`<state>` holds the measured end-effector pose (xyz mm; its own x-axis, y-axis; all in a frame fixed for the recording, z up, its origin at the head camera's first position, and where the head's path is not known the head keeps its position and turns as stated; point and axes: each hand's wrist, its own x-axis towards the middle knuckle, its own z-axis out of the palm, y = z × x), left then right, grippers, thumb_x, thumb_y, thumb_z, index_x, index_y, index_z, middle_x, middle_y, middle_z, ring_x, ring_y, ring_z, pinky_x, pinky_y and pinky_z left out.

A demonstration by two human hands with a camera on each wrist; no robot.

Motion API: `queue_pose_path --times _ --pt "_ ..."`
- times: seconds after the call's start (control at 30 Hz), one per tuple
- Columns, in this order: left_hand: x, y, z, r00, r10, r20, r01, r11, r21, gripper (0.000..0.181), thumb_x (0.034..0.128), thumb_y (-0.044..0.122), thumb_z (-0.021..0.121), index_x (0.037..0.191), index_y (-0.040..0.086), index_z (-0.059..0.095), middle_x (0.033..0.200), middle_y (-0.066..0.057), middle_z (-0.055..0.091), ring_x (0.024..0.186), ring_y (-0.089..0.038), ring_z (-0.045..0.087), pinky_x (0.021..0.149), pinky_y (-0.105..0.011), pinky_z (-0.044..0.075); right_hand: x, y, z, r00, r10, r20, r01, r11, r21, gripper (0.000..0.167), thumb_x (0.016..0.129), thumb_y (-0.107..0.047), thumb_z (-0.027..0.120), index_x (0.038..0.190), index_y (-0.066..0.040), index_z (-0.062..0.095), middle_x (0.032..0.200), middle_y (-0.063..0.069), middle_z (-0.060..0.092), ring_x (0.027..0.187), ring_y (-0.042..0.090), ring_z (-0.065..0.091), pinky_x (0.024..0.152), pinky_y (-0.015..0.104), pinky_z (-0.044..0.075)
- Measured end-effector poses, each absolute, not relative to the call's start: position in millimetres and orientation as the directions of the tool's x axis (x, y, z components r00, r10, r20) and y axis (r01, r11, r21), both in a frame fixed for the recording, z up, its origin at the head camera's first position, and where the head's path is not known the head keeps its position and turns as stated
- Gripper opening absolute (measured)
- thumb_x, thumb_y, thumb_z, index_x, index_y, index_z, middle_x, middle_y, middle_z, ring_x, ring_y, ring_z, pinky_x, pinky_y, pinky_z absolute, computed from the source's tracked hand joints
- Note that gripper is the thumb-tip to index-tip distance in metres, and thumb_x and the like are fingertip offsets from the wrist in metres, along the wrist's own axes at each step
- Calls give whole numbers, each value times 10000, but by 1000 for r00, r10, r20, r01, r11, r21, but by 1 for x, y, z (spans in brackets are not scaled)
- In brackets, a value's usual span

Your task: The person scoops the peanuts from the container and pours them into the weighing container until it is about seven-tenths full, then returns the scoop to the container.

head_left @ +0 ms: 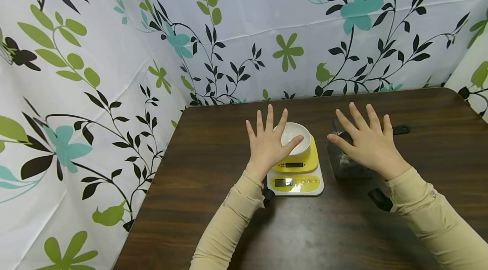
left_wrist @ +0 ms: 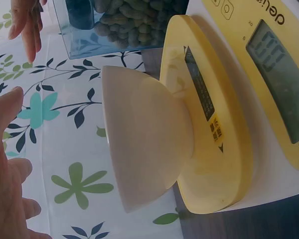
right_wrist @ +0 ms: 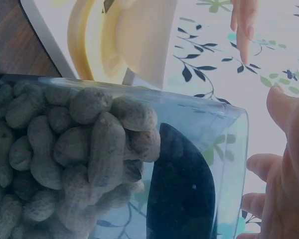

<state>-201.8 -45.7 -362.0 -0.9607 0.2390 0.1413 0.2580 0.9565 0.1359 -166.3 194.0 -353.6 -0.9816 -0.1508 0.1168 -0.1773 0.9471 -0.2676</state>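
My left hand point(head_left: 268, 147), fingers spread, hovers by a white bowl point(head_left: 302, 131), apart from it in the left wrist view. The bowl stands upright on the yellow platform of a kitchen scale point(head_left: 297, 183), whose display point(left_wrist: 281, 79) is lit. On the right, my right hand point(head_left: 367, 145) is spread above a clear plastic container point(head_left: 354, 172) and holds nothing. Peanuts in their shells point(right_wrist: 65, 154) fill its lower part. A dark scoop point(right_wrist: 182, 184) stands inside, its black handle point(head_left: 401, 129) sticking out past my right hand.
The dark wood-grain table point(head_left: 198, 168) has its back edge against a white curtain point(head_left: 244, 20) printed with leaves and flowers. More curtain hangs along the left side. A black wrist strap piece point(head_left: 380, 200) sits below my right wrist.
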Motion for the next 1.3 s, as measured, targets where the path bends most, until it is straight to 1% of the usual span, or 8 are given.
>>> queue_pose_path --times 0.23,0.37,0.53,0.7,0.93,1.07,1.2,1.3 --pt "-200 -45 -361 -957 245 153 269 950 161 802 840 754 325 1483 397 6 1590 -7 -42 1469 -277 -46 1135 -599 -26 -165 195 -352 -982 -151 112 -177 942 -287 761 908 -675 284 1514 -265 74 1580 124 -19 1416 426 -154 1057 677 -128" --pt "-199 -43 -360 -949 255 184 287 941 177 805 847 738 340 1495 365 42 1591 -20 -8 1472 -266 -5 1144 -585 6 -163 196 -350 -982 -144 118 -174 938 -299 746 919 -659 277 1514 -258 76 1580 129 -7 1420 419 -146 1064 673 -115" --pt "-198 -39 -358 -927 254 275 317 923 217 811 858 703 388 1508 293 129 1585 -58 103 1468 -248 96 1166 -521 116 -161 198 -348 -976 -121 179 -176 926 -335 715 938 -618 291 1513 -220 140 1575 146 63 1434 407 -92 1087 652 -90" --pt "-198 -35 -355 -874 266 406 385 890 245 778 866 638 470 1481 199 283 1536 -87 274 1415 -250 281 1137 -461 264 -160 202 -348 -950 -86 299 -198 908 -369 658 960 -537 356 1481 -143 275 1536 179 220 1433 403 61 1091 660 34" --pt "-198 -25 -354 -787 291 544 482 841 247 708 860 550 562 1410 129 419 1423 -114 440 1273 -252 476 1001 -393 446 -159 207 -349 -872 -33 489 -255 882 -396 547 950 -417 486 1368 -64 463 1393 232 440 1312 440 319 1009 669 228" --pt "-198 -18 -357 -756 309 577 516 824 234 681 861 531 577 1382 111 451 1366 -108 487 1221 -229 517 963 -349 478 -159 210 -350 -804 -7 594 -314 854 -415 483 919 -336 573 1285 -22 544 1277 263 531 1209 456 414 1001 623 286" --pt "-196 -8 -357 -766 339 546 551 783 287 681 876 502 575 1402 100 415 1391 -104 449 1237 -220 500 985 -336 460 -159 218 -353 -736 17 677 -371 826 -424 424 878 -243 636 1213 14 589 1191 272 582 1138 453 459 970 589 324" --pt "-193 1 -356 -805 370 464 562 727 396 725 891 498 555 1459 122 307 1465 -91 346 1292 -218 450 1000 -341 449 -159 225 -357 -707 50 705 -385 809 -444 405 863 -206 653 1185 34 597 1154 282 592 1098 458 469 962 573 328"
